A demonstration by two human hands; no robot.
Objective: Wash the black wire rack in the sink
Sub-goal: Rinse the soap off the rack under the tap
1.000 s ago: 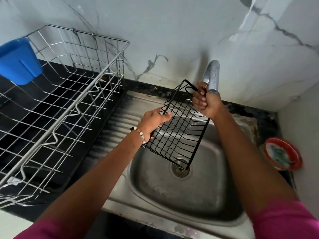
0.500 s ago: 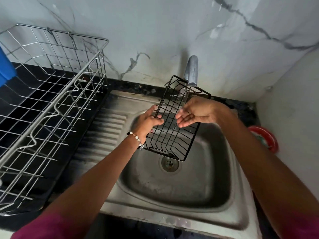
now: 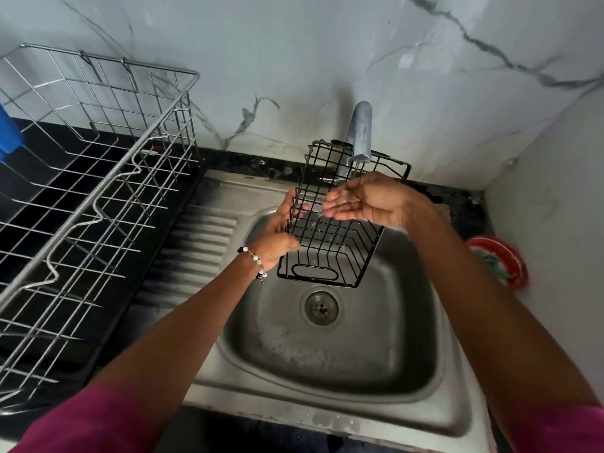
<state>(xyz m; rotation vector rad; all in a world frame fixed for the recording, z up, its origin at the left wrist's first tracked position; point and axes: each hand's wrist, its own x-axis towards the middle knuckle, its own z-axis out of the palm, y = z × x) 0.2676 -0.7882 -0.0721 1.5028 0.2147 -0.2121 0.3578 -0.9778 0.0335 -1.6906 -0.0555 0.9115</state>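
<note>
- Black wire rack (image 3: 330,243): rectangular basket of thin, dark-coated wire in a grid, with raised sides and an oval loop on its near end wall. It is held tilted above the sink basin, far end up under the tap, near end lowest, just above the drain.
- Left hand (image 3: 277,233): grasps the rack's left side rail, fingers curled round the wire. A beaded bracelet (image 3: 255,259) sits on the wrist.
- Right hand (image 3: 362,201): released, palm up and cupped, fingers relaxed, over the rack's upper part, directly below the spout. Whether it touches the wire cannot be told.
- Tap (image 3: 360,132): curved, dull grey metal spout; a thin stream of water falls into the cupped palm.
- Sink (image 3: 333,403): stainless steel, rounded rectangular basin, stained and matte, with a round drain (image 3: 320,307) and a ribbed draining board at left.
- Dish rack (image 3: 81,197): large, bright steel wire, on the black counter at left.
- Wall (image 3: 294,60): glossy white marble with grey veins.
- Red round dish (image 3: 500,261): at the right edge of the sink, contents unclear.
</note>
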